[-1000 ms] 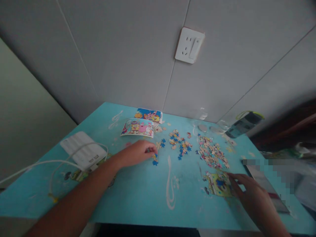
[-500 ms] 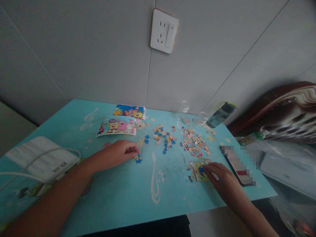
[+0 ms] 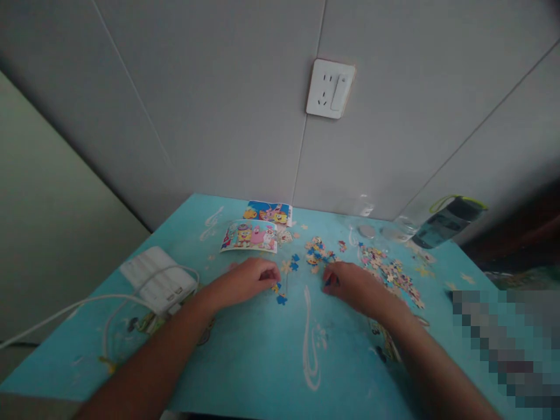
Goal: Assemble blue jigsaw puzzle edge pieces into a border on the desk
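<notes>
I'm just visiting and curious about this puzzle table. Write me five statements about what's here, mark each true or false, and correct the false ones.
1. The left hand is at a small blue-and-yellow cluster of pieces. True.
2. The right hand grips the bottle. False: it is by the middle group of pieces; the bottle is farther right.
3. Two picture cards are toward the back of the table. True.
4. A plug sits in the wall socket. False: its holes are bare.
5. The white box is on the table's right side. False: it is on the left.
</notes>
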### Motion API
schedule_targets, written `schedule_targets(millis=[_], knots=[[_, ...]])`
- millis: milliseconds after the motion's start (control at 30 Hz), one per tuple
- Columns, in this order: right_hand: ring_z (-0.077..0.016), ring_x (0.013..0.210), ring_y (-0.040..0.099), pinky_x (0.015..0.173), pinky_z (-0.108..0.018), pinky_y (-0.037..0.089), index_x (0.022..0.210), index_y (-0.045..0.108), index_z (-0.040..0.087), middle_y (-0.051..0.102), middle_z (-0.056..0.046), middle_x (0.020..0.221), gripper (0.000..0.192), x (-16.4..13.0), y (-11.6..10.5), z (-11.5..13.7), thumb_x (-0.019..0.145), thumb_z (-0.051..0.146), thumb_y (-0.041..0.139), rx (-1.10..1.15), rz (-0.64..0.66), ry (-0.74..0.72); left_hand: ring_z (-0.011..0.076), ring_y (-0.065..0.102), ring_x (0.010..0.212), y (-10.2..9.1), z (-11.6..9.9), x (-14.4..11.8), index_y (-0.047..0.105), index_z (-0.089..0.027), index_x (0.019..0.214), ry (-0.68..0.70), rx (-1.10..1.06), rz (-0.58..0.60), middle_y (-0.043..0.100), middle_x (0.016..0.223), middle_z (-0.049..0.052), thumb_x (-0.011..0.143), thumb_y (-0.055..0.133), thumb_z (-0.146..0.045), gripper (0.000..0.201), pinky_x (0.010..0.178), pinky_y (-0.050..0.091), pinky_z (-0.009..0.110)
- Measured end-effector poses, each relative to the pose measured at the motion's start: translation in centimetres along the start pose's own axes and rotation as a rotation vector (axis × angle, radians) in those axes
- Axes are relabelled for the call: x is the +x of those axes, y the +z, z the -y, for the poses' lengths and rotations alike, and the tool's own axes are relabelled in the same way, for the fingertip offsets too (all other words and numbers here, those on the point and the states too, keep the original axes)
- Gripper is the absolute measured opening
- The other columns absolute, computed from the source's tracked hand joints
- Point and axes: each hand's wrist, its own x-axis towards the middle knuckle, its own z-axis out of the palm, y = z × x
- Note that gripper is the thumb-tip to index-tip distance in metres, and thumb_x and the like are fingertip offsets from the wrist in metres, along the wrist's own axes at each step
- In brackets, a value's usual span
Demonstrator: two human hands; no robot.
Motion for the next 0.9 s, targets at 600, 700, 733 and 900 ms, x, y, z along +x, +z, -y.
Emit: schedule_targets(millis=[600, 700, 733, 900], knots=[[-0.0220, 0.087, 0.067, 0.075, -0.031, 0.049, 0.100, 0.070, 0.023, 0.071, -0.006, 0.100, 0.016, -0.9, 1.3, -2.1, 0.087, 0.029, 0.064, 0.135, 0.018, -0.019, 0.0152, 0.055, 0.068, -0.3, -1.5, -0.7, 0.063, -0.021, 0.083, -0.051, 0.253, -0.064, 0.063, 0.076, 0.000, 0.092, 0.059, -0.038, 0.020, 0.062, 0.034, 0.027], [-0.0216, 0.087, 0.066, 0.078, -0.032, 0.050, 0.100, 0.073, 0.024, 0.070, -0.006, 0.103, 0.016, -0.8, 1.5, -1.6, 0.088, 0.027, 0.064, 0.130, -0.012, -0.082, 0.0178, 0.057, 0.071, 0.8, -2.2, -0.9, 0.063, -0.022, 0.078, -0.054, 0.353, -0.011, 0.065, 0.076, 0.000, 0.087, 0.064, -0.049, 0.028, 0.063, 0.032, 0.030], [-0.0216, 0.088, 0.066, 0.080, -0.033, 0.051, 0.099, 0.074, 0.025, 0.070, -0.006, 0.102, 0.015, -0.8, 1.7, -1.2, 0.088, 0.027, 0.064, 0.130, -0.024, -0.119, 0.0187, 0.058, 0.073, 1.0, -2.4, -1.0, 0.063, -0.022, 0.077, -0.048, 0.381, -0.004, 0.066, 0.078, 0.000, 0.087, 0.065, -0.050, 0.030, 0.064, 0.032, 0.031], [-0.0206, 0.089, 0.064, 0.084, -0.034, 0.052, 0.100, 0.077, 0.026, 0.068, -0.006, 0.094, 0.019, -1.4, 3.6, 2.5, 0.094, 0.023, 0.059, 0.176, -0.112, -0.320, 0.0209, 0.060, 0.081, 1.1, -2.4, -1.2, 0.064, -0.023, 0.082, 0.004, 0.390, 0.038, 0.067, 0.085, 0.001, 0.085, 0.068, -0.046, 0.024, 0.068, 0.034, 0.032]])
